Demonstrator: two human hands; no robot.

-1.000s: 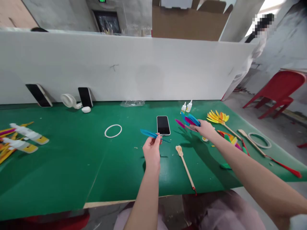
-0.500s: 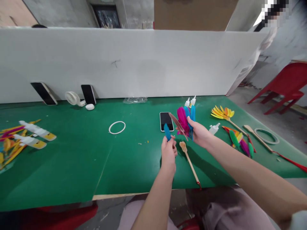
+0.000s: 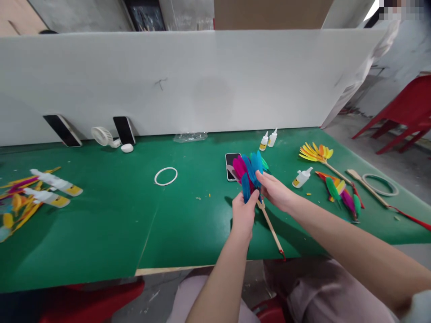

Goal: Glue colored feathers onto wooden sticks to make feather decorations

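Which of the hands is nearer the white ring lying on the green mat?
Left. The left hand sits right of the white ring, pinching a blue feather; the right hand is farther right, holding the feather bunch.

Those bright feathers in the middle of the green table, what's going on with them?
A person seated at the green table holds a bunch of pink and blue feathers between both hands. The left hand pinches a blue feather at the bottom of the bunch, and the right hand grips the bunch from the side. A wooden stick lies on the table just under the hands, with a phone behind them. Glue bottles and a yellow feather fan lie to the right.
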